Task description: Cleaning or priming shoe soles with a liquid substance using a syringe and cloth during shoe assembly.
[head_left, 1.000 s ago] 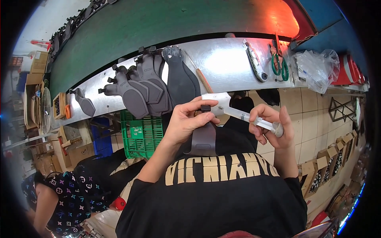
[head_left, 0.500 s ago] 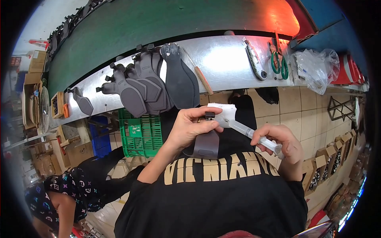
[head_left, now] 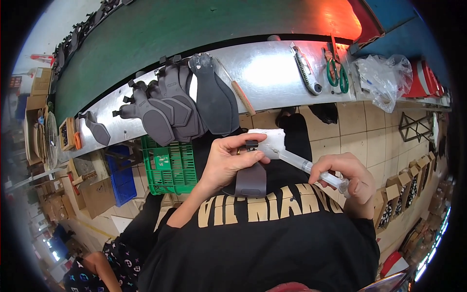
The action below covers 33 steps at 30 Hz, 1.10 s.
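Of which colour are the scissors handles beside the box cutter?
The handles are green, seen best in the head view.

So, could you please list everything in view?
Syringe: 1, transparent, centre right
Strap: 1, grey, centre
Pad: 1, white, at syringe tip
Bench: 1, silver, ahead
Other straps: several, grey, bench left
Sole-like pieces: count unclear, black, beside straps
Wooden-handled tool: 1, brown, bench edge
Cutter: 1, black-grey, bench right
Scissors: 1, green-handled, bench right
Plastic bag: 1, transparent, bench end
Crates: 2, green and blue, below bench
Boxes: several, brown, floor right
Surface: 1, green, behind bench
Co-worker: 1, dark clothes, lower left
Left hand: 1, bare, holding strap
Right hand: 1, bare, holding syringe
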Tool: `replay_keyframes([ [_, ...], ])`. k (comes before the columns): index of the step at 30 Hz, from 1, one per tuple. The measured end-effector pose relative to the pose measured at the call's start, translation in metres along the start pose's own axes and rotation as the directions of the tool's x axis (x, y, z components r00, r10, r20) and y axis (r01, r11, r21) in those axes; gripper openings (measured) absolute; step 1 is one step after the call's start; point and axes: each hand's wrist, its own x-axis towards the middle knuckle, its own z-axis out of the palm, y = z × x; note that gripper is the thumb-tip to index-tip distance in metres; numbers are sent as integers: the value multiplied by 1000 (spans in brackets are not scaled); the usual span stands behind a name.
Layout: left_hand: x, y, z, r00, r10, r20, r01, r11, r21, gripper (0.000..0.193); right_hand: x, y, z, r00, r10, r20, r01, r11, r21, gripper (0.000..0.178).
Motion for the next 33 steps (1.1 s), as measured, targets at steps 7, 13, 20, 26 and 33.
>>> replay_keyframes([
  [7, -8, 17, -8, 999, 10, -41, -11, 1000, -19, 38, -21, 7, -14, 964, -95, -248, 144, 972, 187, 93],
  [13, 7, 20, 1, 998, -15, 65, 21, 995, -97, 39, 8, 37, -15, 965, -241, -101, 249, 726, 641, 89],
  [20, 15, 15, 1, 988, 39, 147, -32, 998, -51, 36, 23, 34, -7, 978, -200, -53, 171, 638, 751, 89],
  [26, 17, 13, -1, 991, 19, 133, -16, 1000, -23, 37, 24, 35, -9, 986, -162, -48, 147, 679, 719, 91],
  [33, 19, 15, -1, 989, -48, 142, 46, 999, 22, 39, 24, 38, -5, 989, -133, -58, 134, 683, 718, 94],
])
